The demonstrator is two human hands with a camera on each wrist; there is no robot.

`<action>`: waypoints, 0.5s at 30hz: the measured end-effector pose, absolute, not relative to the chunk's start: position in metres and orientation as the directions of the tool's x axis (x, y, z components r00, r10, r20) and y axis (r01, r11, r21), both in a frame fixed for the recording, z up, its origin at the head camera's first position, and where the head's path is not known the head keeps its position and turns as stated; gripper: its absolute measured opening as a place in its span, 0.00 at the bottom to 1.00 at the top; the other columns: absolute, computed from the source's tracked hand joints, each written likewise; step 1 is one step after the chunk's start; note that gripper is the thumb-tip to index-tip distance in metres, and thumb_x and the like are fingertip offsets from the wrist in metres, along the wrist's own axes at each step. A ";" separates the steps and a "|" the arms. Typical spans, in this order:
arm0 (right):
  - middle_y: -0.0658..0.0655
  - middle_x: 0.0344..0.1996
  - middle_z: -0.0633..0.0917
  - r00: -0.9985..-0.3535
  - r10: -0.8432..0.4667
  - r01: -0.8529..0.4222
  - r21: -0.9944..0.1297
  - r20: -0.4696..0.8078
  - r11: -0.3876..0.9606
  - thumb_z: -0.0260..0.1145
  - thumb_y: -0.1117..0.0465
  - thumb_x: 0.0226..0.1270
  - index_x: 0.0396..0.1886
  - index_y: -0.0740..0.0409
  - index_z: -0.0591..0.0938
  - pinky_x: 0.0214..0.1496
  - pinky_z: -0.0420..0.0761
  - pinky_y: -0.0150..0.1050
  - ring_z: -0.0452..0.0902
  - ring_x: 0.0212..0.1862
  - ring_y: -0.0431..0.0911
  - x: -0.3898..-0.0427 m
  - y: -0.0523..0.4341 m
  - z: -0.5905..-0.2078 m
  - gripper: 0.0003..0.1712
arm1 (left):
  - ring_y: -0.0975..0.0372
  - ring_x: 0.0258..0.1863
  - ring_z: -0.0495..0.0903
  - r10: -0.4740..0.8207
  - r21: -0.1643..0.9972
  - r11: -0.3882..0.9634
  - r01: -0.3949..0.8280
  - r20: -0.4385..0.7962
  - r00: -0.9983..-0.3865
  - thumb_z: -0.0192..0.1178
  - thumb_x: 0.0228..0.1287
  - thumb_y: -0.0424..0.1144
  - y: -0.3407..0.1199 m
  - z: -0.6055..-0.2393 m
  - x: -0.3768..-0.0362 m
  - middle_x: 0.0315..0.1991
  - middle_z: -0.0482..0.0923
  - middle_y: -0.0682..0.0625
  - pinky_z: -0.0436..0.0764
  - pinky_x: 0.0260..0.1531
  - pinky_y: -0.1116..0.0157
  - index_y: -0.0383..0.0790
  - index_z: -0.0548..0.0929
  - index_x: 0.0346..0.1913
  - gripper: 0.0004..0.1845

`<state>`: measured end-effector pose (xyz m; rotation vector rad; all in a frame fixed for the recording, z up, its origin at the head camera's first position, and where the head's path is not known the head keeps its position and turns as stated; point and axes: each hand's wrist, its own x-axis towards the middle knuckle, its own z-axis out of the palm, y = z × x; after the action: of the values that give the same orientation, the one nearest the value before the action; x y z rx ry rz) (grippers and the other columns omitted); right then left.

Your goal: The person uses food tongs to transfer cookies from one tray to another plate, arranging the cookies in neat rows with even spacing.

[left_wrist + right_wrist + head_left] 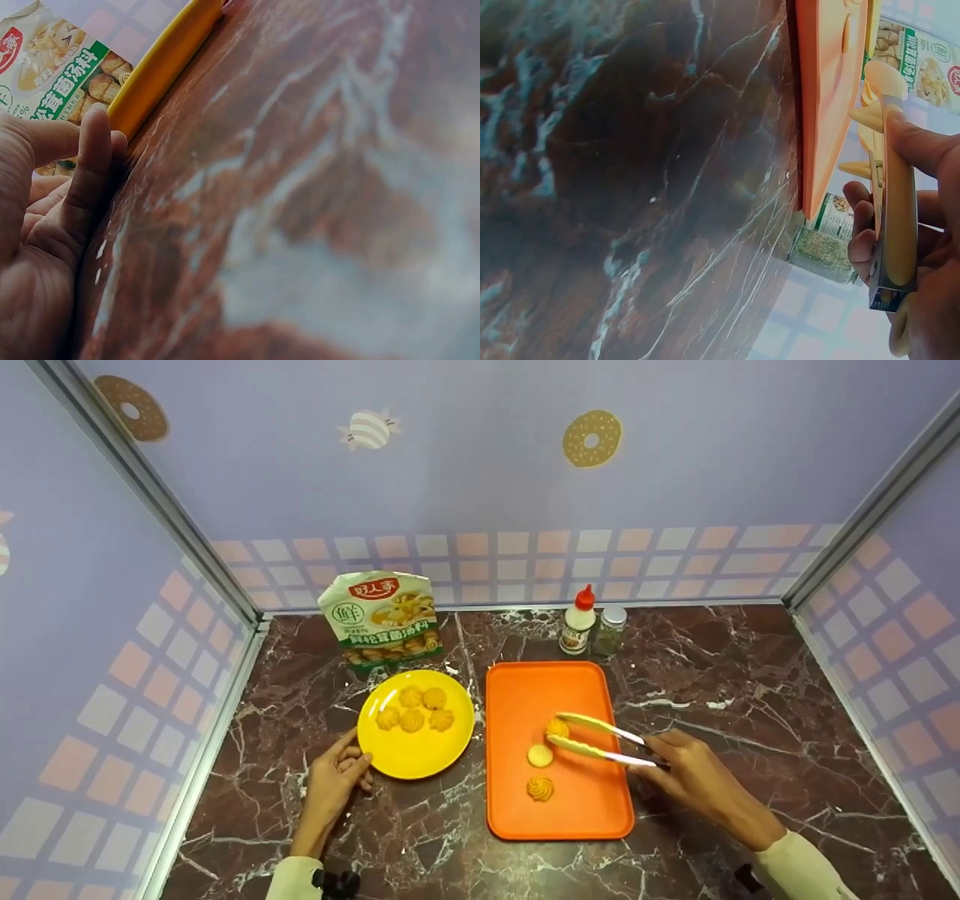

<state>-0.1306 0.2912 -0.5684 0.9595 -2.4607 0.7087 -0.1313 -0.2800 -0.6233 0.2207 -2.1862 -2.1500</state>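
My right hand (pixel 686 772) grips a pair of metal tongs (pixel 634 763) with yellow tips, spread on either side of a swirled cookie (pixel 557 727) on the orange tray (pixel 517 690). Nearer the tray's front lie a pale, smooth-faced cookie (pixel 539 755) and another swirled cookie (pixel 540 789). In the right wrist view, the thumb presses one tong arm while the fingers curl round the other side. My left hand (pixel 335 772) holds the left rim of a yellow plate (pixel 412 761) between thumb and fingers. Several swirled cookies (pixel 412 721) sit on that plate.
Behind the plate stands a green and white food bag (pixel 382 619). A red-capped squeeze bottle (pixel 577 622) and a glass jar with a silver lid (pixel 610 631) stand behind the tray. Patterned walls (pixel 480 495) enclose the dark marbled table (pixel 720 675) on three sides.
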 end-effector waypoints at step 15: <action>0.55 0.31 0.84 -0.702 -0.495 -0.694 -0.335 0.513 0.638 0.88 0.61 0.57 0.48 0.66 0.92 0.26 0.76 0.33 0.72 0.31 0.38 -0.141 0.272 -0.571 0.22 | 0.59 0.23 0.84 -0.136 0.998 0.045 -0.037 -0.030 -0.990 0.65 0.75 0.21 -0.282 -0.626 -0.131 0.40 0.83 0.33 0.90 0.23 0.65 0.25 0.71 0.80 0.33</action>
<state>-0.1405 0.2719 -0.5710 0.9438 -2.4853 0.7347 -0.1312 -0.2822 -0.6264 0.1836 -2.2169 -2.1149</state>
